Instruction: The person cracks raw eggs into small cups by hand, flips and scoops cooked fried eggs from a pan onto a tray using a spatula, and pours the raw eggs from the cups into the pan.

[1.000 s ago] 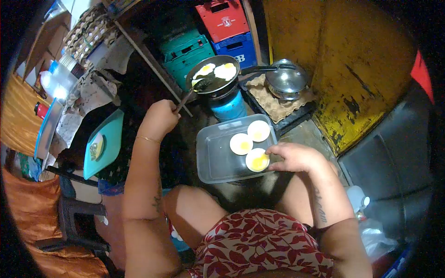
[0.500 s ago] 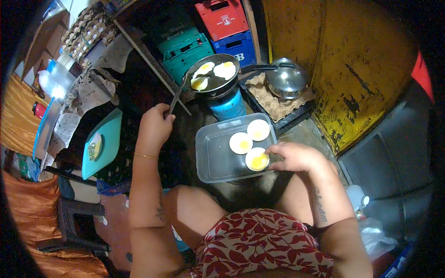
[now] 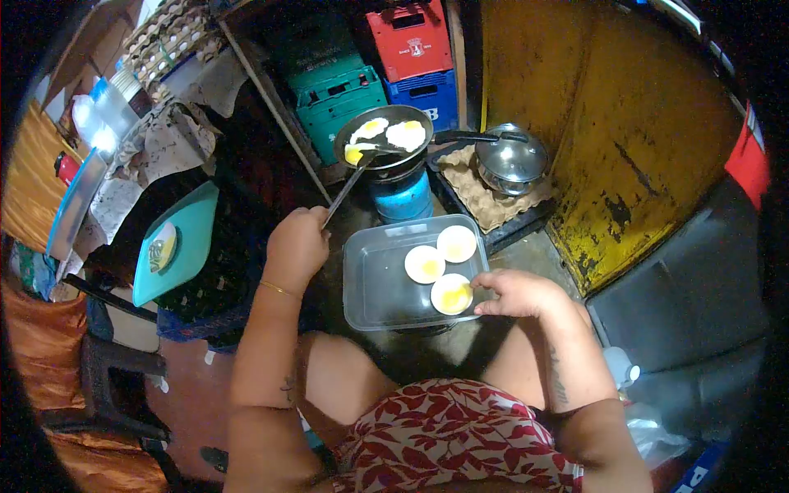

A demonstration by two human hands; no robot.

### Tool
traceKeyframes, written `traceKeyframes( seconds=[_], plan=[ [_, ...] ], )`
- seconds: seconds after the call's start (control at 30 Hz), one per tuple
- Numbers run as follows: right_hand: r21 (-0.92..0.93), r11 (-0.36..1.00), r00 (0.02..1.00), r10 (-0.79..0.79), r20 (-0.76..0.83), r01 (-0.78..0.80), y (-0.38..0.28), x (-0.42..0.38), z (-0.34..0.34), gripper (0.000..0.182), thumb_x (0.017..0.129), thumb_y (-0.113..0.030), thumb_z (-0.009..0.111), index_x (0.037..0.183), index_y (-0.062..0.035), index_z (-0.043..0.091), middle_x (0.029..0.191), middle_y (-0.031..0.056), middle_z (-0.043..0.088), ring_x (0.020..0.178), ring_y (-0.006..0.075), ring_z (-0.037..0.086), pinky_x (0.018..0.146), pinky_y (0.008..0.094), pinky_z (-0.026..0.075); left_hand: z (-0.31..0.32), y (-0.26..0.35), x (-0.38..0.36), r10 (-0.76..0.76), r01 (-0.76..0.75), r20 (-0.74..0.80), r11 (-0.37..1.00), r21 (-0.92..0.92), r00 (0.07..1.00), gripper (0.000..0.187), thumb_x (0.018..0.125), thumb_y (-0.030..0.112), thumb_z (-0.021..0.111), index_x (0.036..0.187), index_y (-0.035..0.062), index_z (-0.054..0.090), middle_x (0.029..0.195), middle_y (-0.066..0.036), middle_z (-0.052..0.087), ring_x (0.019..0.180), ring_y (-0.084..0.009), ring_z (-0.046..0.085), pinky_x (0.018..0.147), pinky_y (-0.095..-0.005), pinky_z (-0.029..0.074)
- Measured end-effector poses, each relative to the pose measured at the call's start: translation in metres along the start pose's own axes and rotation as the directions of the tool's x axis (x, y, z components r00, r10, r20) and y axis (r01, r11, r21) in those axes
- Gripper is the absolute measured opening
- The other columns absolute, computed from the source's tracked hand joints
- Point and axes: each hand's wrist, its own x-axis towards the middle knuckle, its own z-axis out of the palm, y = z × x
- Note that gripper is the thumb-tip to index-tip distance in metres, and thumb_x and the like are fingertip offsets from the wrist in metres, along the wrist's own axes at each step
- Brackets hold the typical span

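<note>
My left hand (image 3: 297, 246) is closed round the handle of a metal spatula (image 3: 349, 191), whose blade reaches into the frying pan (image 3: 429, 125) over a blue gas burner (image 3: 403, 197). Three eggs lie in the pan; the blade is beside the lower left fried egg (image 3: 354, 154). A clear plastic container (image 3: 370, 287) holds three small white bowls with yellow contents. At its right side, my right hand (image 3: 518, 293) has thumb and fingertips at the rim of the nearest bowl (image 3: 451, 294); whether they grip it is unclear.
Right of the pan, a lidded pot (image 3: 511, 160) rests on an egg-carton sheet (image 3: 472, 193). Behind are green (image 3: 341, 103), red (image 3: 411, 45) and blue (image 3: 427, 92) crates. A turquoise tray (image 3: 193, 238) stands at the left, and a yellow metal panel (image 3: 608, 123) at the right.
My left hand has swung the spatula from the pan's left edge rightward into the pan, near the lower left egg. My right hand stays beside the same bowl. The view has shifted slightly.
</note>
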Motion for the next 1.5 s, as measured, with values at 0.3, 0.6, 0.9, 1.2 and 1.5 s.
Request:
traceKeyframes(
  seconds=[0.3,0.6,0.9,1.2,1.5],
  plan=[
    [-0.017,1.0,1.0,-0.003,0.007,0.003,-0.004,0.003,-0.001,0.057,0.084,-0.038,0.072,0.129,-0.0067,0.056,0.123,0.0236,0.06,0.116,0.0391,0.057,0.1,0.0416,0.045,0.015,-0.003,0.029,0.085,-0.084,-0.012,0.996,0.027,0.996,0.024,0.078,0.012,0.072,0.101,0.0072,0.068,0.094,-0.018,0.066,0.092,-0.0377,0.063,0.081,-0.046,0.052],
    [-0.009,0.999,0.998,-0.049,-0.035,0.049,0.012,0.002,0.006,0.055,0.084,-0.035,0.073,0.128,-0.0065,0.057,0.123,0.0227,0.061,0.116,0.0381,0.057,0.1,0.0408,0.045,-0.01,0.005,0.025,0.057,-0.061,-0.067,0.996,-0.058,0.996,0.021,0.077,0.013,0.072,0.097,0.0074,0.07,0.091,-0.018,0.066,0.09,-0.0369,0.064,0.078,-0.046,0.052],
    [-0.033,0.996,0.994,-0.081,-0.076,0.079,0.011,0.001,0.003,0.057,0.081,-0.039,0.073,0.125,-0.0048,0.059,0.117,0.0248,0.064,0.11,0.0392,0.061,0.097,0.0436,0.047,-0.012,0.007,0.029,0.044,-0.047,0.062,0.998,0.045,0.997,0.022,0.077,0.013,0.073,0.098,0.0068,0.069,0.091,-0.017,0.066,0.09,-0.0368,0.064,0.079,-0.0454,0.052],
    [-0.026,0.994,0.989,-0.111,-0.098,0.109,0.014,-0.004,0.007,0.057,0.081,-0.038,0.072,0.125,-0.0037,0.059,0.116,0.0241,0.064,0.108,0.0385,0.062,0.095,0.0425,0.049,-0.013,0.011,0.026,0.06,-0.062,-0.029,0.996,-0.061,0.998,0.029,0.077,0.013,0.075,0.104,0.0043,0.069,0.099,-0.019,0.069,0.095,-0.0378,0.065,0.084,-0.0445,0.052],
    [-0.048,0.998,0.998,-0.037,-0.05,0.034,0.005,0.001,0.002,0.057,0.082,-0.038,0.072,0.127,-0.0056,0.059,0.12,0.0225,0.063,0.113,0.0376,0.059,0.098,0.0421,0.046,-0.008,0.007,0.031,0.059,-0.06,0.017,0.997,0.052,0.998,0.019,0.077,0.013,0.072,0.095,0.0055,0.069,0.092,-0.019,0.067,0.09,-0.0382,0.064,0.078,-0.0473,0.051]
  ],
)
